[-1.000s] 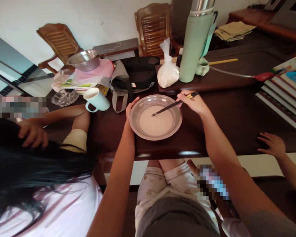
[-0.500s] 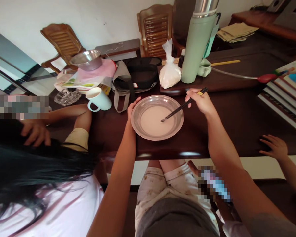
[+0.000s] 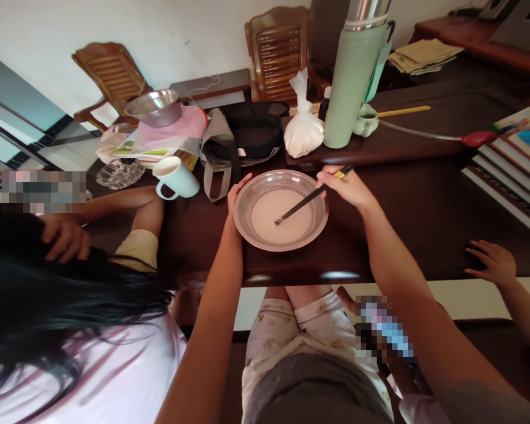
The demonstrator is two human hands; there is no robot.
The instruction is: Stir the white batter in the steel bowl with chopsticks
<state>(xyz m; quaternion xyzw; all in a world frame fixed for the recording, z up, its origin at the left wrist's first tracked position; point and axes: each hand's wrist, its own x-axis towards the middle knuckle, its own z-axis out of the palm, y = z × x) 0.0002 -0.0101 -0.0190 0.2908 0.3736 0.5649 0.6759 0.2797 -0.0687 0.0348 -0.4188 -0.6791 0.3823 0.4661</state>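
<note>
Metal basin (image 3: 281, 242) on dark glossy table (image 3: 415, 235); wooden chairs (image 3: 280, 53) behind.

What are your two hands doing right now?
Left hand: open, against the bowl's rim.
Right hand: closed on the chopsticks.

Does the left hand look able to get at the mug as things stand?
Probably yes: the mug stands nearby with only a grey strap apparently between, though the left hand would have to leave the bowl.
</note>
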